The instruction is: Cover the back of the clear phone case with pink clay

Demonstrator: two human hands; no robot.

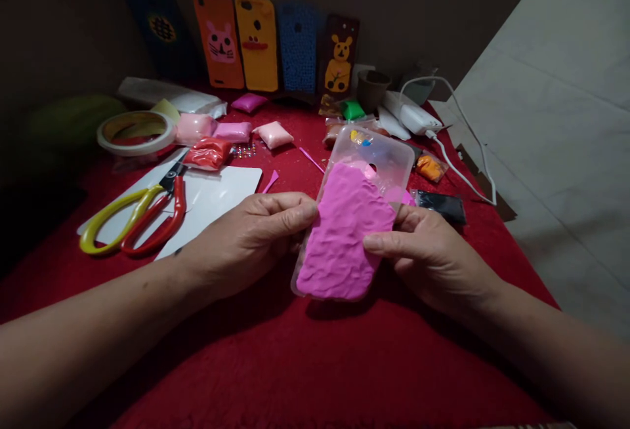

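Note:
I hold a clear phone case point(388, 153) above the red cloth, in both hands. Pink clay point(344, 232) with a bumpy surface covers its lower two thirds; the top part is bare plastic. My left hand point(251, 235) grips the case's left edge, thumb pressed on the clay. My right hand point(428, 255) grips the right edge, thumb lying on the clay's rim.
Scissors point(142, 216) with yellow and red handles lie on a white sheet point(221, 193) at the left. A tape roll point(136, 131), several clay packets point(273, 134), a charger with cable point(411, 116) and decorated phone cases point(256, 42) against the wall stand behind on the red tablecloth point(295, 363).

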